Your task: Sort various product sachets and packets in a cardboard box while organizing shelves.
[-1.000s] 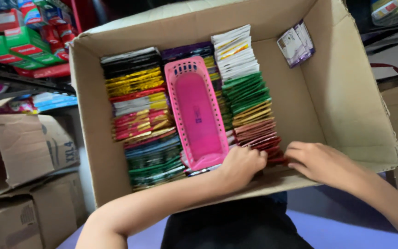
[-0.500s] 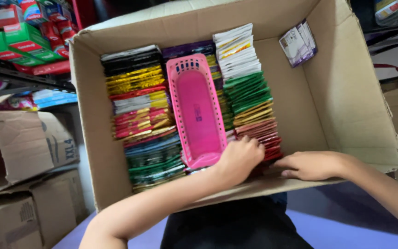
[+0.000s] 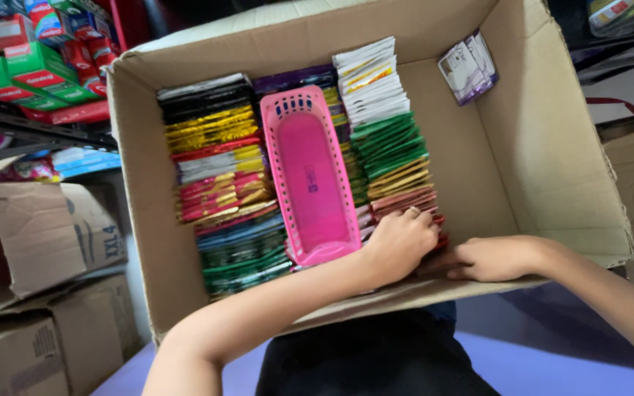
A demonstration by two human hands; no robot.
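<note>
Both hands in the cardboard box, at its near edge. Left hand curled, knuckles up, pressed on the near end of the right-hand sachet row; can't tell if it grips any. Right hand lies flat, fingers narrow, touching the row's last red packets. Pink basket just left of left hand. Loose purple-white packets far corner, well apart.
</note>
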